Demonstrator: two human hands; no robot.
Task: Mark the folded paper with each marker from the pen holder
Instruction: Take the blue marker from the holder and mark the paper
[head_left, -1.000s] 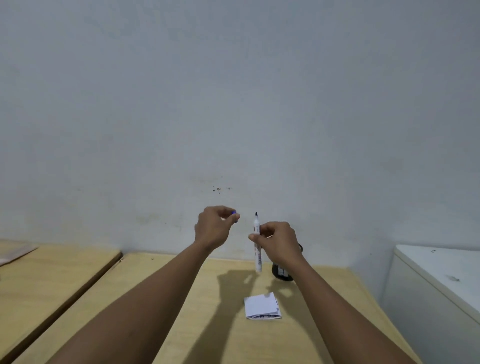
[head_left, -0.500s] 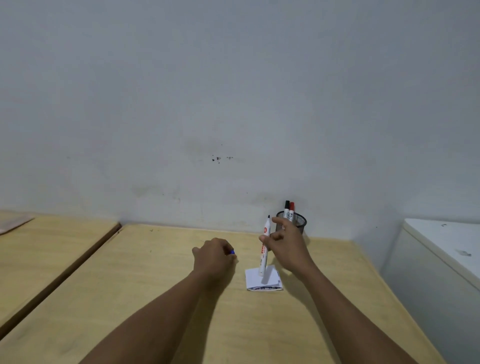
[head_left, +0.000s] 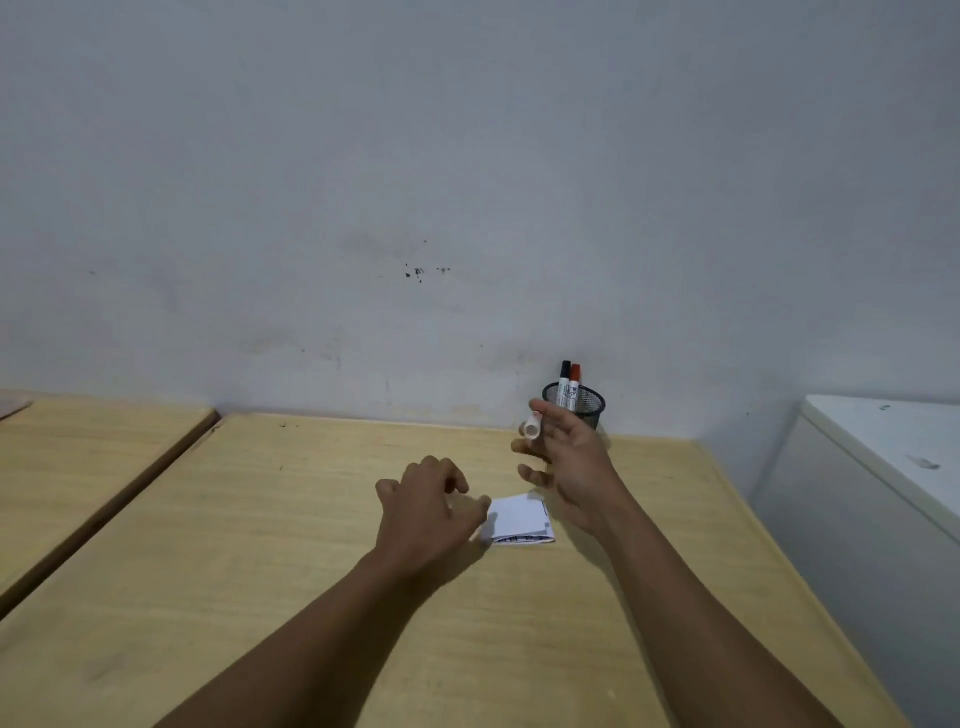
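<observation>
A small folded white paper (head_left: 521, 518) lies on the wooden table (head_left: 322, 545). My left hand (head_left: 428, 512) rests just left of it with curled fingers, one fingertip touching the paper's left edge; the blue cap is out of sight behind those fingers. My right hand (head_left: 569, 460) hovers above the paper's far right corner and grips a white marker (head_left: 532, 429) whose butt end points at me. Its tip is hidden. Behind that hand stands a black mesh pen holder (head_left: 589, 408) with a black-capped marker (head_left: 565, 376) and a red-capped marker (head_left: 574, 382).
A grey wall (head_left: 467, 208) rises right behind the pen holder. A second wooden table (head_left: 78, 467) sits to the left across a narrow gap. A white cabinet (head_left: 883, 467) stands close to the table's right edge.
Both hands came down from in front of the wall to the table. My left hand moved right onto the paper's edge. My right hand swung the marker so that its butt faces me.
</observation>
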